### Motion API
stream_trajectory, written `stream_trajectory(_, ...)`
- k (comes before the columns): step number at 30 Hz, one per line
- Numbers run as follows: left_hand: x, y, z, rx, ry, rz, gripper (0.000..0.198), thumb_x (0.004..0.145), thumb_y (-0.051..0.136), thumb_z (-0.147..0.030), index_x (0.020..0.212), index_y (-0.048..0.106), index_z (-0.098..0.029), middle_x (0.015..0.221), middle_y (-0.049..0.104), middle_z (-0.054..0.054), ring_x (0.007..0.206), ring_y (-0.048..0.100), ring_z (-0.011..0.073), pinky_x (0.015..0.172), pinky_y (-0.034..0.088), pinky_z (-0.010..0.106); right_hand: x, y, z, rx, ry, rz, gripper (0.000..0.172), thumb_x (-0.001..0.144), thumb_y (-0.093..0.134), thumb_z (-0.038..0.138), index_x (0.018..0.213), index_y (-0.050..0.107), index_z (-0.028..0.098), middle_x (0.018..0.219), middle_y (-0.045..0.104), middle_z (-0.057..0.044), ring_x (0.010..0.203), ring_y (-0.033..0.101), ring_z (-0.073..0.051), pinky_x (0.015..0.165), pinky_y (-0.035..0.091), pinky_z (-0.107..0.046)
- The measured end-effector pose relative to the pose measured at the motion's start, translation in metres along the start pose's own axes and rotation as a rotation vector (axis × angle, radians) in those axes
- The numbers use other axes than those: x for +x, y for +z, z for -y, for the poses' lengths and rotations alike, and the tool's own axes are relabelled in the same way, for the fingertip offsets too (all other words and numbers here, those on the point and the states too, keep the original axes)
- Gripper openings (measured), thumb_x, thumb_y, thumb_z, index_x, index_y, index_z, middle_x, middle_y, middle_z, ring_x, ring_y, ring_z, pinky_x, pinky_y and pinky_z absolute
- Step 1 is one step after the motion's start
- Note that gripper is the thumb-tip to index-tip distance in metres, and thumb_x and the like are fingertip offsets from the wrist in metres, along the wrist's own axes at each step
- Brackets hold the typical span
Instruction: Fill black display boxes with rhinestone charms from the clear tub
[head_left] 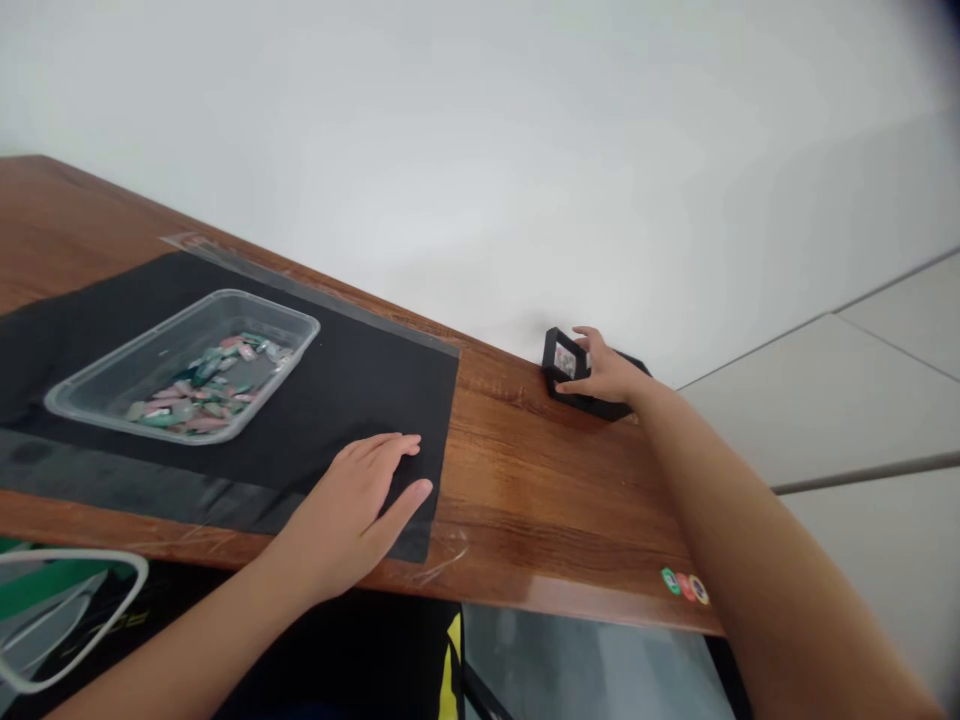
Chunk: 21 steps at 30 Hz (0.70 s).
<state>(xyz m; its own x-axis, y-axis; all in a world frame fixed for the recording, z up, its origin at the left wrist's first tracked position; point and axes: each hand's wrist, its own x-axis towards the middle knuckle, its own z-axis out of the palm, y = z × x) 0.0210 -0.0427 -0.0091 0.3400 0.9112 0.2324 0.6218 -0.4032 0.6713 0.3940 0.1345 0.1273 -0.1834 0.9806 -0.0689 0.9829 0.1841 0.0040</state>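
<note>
My left hand (358,510) is at the near right corner of the black mat (375,390), empty, with its thumb and fingers apart. Over by the wall, my right hand (604,368) spans a small black box (553,352), thumb on the near side and fingers on the far side. Inside the box shows a small pale patterned piece (565,360), too small to make out. The box sits on or against another dark item (634,362), mostly covered by my hand. On the mat stands a clear plastic tub (90,397) holding several pink, green and clear pieces (196,405).
The wooden table (510,480) runs along a white wall (450,150). Clear tape (315,295) covers the mat's edges. Coloured stickers (685,585) are near the front edge. Pale panels (847,400) stand at the right, and a white rim (139,575) shows below left.
</note>
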Motion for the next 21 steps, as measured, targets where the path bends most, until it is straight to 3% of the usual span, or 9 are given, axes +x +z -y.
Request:
stream_trajectory(3, 0.0, -0.001, 0.001, -0.048, -0.005, 0.004, 0.045, 0.104, 0.037, -0.048, 0.136, 0.055, -0.021, 0.141, 0.061, 0.009, 0.136, 0.05, 0.0289, 0.116, 0.038, 0.054, 0.008, 0.003, -0.001, -0.042, 0.011, 0.006, 0.114, 0.061, 0.079, 0.044, 0.155, 0.02, 0.02, 0.143, 0.055, -0.022, 0.122, 0.059, -0.04, 0.101, 0.048, -0.055)
stream_trajectory(7, 0.001, 0.0, 0.002, -0.057, 0.015, 0.032, 0.043, 0.104, 0.037, -0.046, 0.134, 0.057, -0.023, 0.137, 0.063, 0.008, 0.137, 0.049, 0.029, 0.116, 0.037, 0.056, 0.018, 0.008, 0.0, -0.144, 0.002, -0.039, 0.111, 0.049, 0.08, 0.029, 0.15, 0.035, 0.018, 0.14, 0.055, -0.023, 0.131, 0.049, -0.048, 0.112, 0.033, -0.064)
stream_trajectory(12, -0.001, -0.003, 0.001, -0.06, 0.026, 0.042, 0.039, 0.103, 0.039, -0.046, 0.128, 0.062, -0.025, 0.132, 0.066, 0.007, 0.134, 0.051, 0.0298, 0.114, 0.039, 0.056, 0.012, 0.005, 0.015, -0.194, -0.081, -0.11, 0.099, 0.054, 0.076, 0.031, 0.144, 0.042, 0.009, 0.14, 0.054, -0.025, 0.133, 0.048, -0.045, 0.119, 0.022, -0.062)
stream_trajectory(16, 0.0, -0.005, -0.001, -0.061, 0.031, 0.038, 0.038, 0.102, 0.042, -0.046, 0.125, 0.064, -0.025, 0.129, 0.068, 0.007, 0.131, 0.053, 0.0304, 0.112, 0.042, 0.057, -0.018, -0.011, 0.051, -0.192, -0.175, -0.218, 0.084, 0.066, 0.07, 0.035, 0.142, 0.043, 0.013, 0.139, 0.054, -0.019, 0.133, 0.046, -0.04, 0.12, 0.021, -0.061)
stream_trajectory(19, 0.0, -0.005, -0.001, -0.053, 0.037, 0.026, 0.036, 0.101, 0.046, -0.046, 0.124, 0.065, -0.026, 0.127, 0.069, 0.007, 0.13, 0.055, 0.0311, 0.11, 0.044, 0.056, -0.052, -0.028, 0.089, -0.165, -0.276, -0.407, 0.078, 0.067, 0.071, 0.035, 0.139, 0.045, 0.017, 0.134, 0.055, -0.016, 0.128, 0.047, -0.039, 0.111, 0.035, -0.057)
stream_trajectory(21, 0.0, -0.005, 0.0, -0.044, 0.047, 0.016, 0.036, 0.1, 0.047, -0.046, 0.123, 0.065, -0.026, 0.126, 0.07, 0.007, 0.129, 0.056, 0.0313, 0.109, 0.045, 0.055, -0.076, -0.038, 0.114, -0.183, -0.342, -0.457, 0.079, 0.068, 0.071, 0.033, 0.141, 0.043, 0.02, 0.135, 0.053, -0.015, 0.129, 0.045, -0.04, 0.108, 0.036, -0.058)
